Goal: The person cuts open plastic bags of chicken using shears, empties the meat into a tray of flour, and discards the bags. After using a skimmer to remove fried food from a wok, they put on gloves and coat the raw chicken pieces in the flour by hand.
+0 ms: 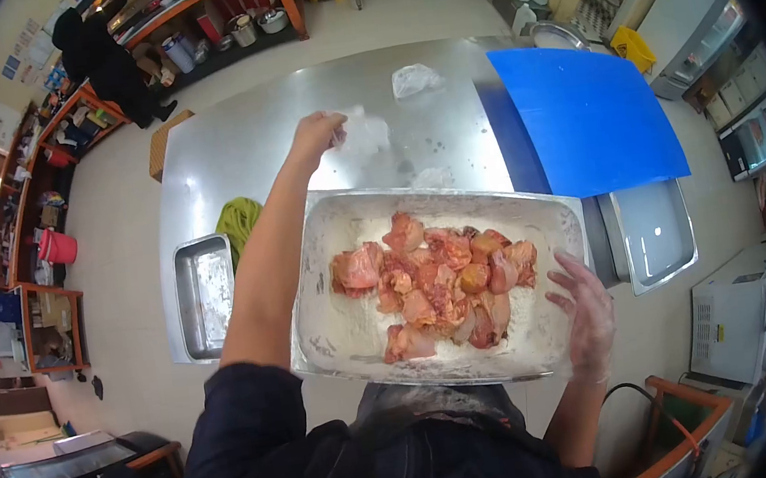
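Observation:
A metal tray (327, 245) dusted with white flour holds several raw chicken pieces (440, 280) heaped in its middle. My right hand (584, 306), gloved and floury, rests at the tray's right rim with fingers spread. My left hand (316, 135) reaches far across the steel table (248, 132), fingers pinched on a clear plastic bag (363, 133) lying there.
A blue cutting board (582, 117) covers the table's right side. A second crumpled plastic bag (416, 78) lies at the far edge. An empty steel pan (205, 295) and a green cloth (237, 220) sit left; another pan (656, 231) right. Shelves line the left wall.

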The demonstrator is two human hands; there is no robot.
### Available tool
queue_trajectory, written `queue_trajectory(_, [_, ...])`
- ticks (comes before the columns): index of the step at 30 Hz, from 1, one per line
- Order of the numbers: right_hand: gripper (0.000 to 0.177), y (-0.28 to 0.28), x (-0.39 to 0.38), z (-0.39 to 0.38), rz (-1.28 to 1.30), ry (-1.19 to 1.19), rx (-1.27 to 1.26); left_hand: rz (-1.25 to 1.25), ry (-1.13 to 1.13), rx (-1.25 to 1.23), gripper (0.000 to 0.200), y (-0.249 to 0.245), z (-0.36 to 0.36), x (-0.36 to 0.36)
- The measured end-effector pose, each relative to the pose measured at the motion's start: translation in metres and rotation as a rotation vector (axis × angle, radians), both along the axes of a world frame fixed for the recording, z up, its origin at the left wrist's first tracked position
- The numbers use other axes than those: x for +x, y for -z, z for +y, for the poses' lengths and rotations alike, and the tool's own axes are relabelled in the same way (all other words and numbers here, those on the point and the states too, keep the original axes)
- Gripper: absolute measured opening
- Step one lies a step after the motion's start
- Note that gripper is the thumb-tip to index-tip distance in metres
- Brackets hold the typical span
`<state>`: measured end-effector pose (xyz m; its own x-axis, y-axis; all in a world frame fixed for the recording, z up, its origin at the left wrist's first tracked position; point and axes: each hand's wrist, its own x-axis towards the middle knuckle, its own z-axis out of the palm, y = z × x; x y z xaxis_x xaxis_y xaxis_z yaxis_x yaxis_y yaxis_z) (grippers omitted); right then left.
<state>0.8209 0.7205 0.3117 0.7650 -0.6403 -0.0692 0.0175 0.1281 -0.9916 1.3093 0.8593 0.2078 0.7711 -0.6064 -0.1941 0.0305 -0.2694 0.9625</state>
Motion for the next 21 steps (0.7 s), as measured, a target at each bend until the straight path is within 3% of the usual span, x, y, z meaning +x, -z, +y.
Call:
queue_trajectory(1, [0.051,-0.007,0.012,0.004,0.035,-0.071,-0.159,0.001,-0.026,-0.164,0.024,-0.03,0.012,-0.027])
queue_trajectory(3, [0.039,-0.025,0.046,0.017,0.077,-0.203,-0.545,0.079,-0.14,-0.253,0.023,-0.075,0.033,-0.109])
queue_trajectory(4, [0.033,-0.034,0.068,0.028,0.073,-0.268,-0.777,0.215,-0.182,-0.368,0.022,-0.087,0.04,-0.152])
queue_trajectory(7, [0.023,-0.048,0.129,0.083,0.134,-0.078,-1.177,0.541,-0.254,-0.683,0.021,-0.095,0.054,-0.24])
queue_trajectory(10, [0.019,-0.014,0.153,0.095,0.007,-0.063,-1.388,0.574,-0.283,-0.939,0.02,-0.075,0.068,-0.275])
queue_trajectory(14, [0.017,-0.012,0.148,0.117,-0.104,-0.148,-1.329,0.669,-0.198,-1.091,0.026,-0.069,0.092,-0.279])
queue_trajectory(18, [0.016,-0.002,0.14,0.127,-0.108,-0.315,-1.241,0.788,-0.46,-1.069,0.024,-0.054,0.093,-0.286])
queue_trajectory(21, [0.019,0.007,0.135,0.131,-0.157,-0.437,-1.276,1.034,-0.459,-1.078,0.037,-0.026,0.094,-0.282])
